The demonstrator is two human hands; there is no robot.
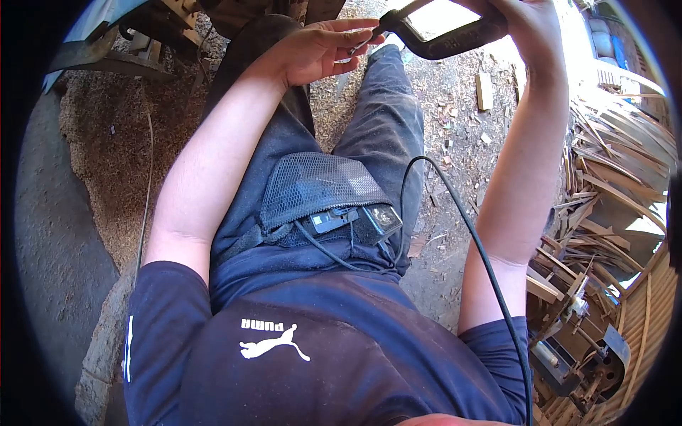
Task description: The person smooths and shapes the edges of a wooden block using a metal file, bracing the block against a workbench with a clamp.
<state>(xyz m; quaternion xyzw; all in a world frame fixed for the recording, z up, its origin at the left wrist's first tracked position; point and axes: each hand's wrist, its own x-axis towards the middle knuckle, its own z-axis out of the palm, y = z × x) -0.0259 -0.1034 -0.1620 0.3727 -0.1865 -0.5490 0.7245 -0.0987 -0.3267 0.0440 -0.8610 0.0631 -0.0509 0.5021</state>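
Note:
A dark C-clamp (455, 44) hangs at the top of the view, its frame curving between my two hands. My right hand (522, 21) is closed around the right end of the frame and partly cut off by the top edge. At the clamp's left end, my left hand (320, 50) has its fingers about a thin metal bar (361, 47), which looks like the screw handle. The fingers are fairly straight, with the bar between them. The upper part of the clamp is lost in glare and out of frame.
Sawdust and wood scraps cover the ground (444, 142), with a small wood block (484, 92) on it. Wood offcuts (604, 163) pile up at right, above a machine (582, 355). A black cable (472, 234) runs from my mesh pouch (320, 181). Machinery (142, 42) stands upper left.

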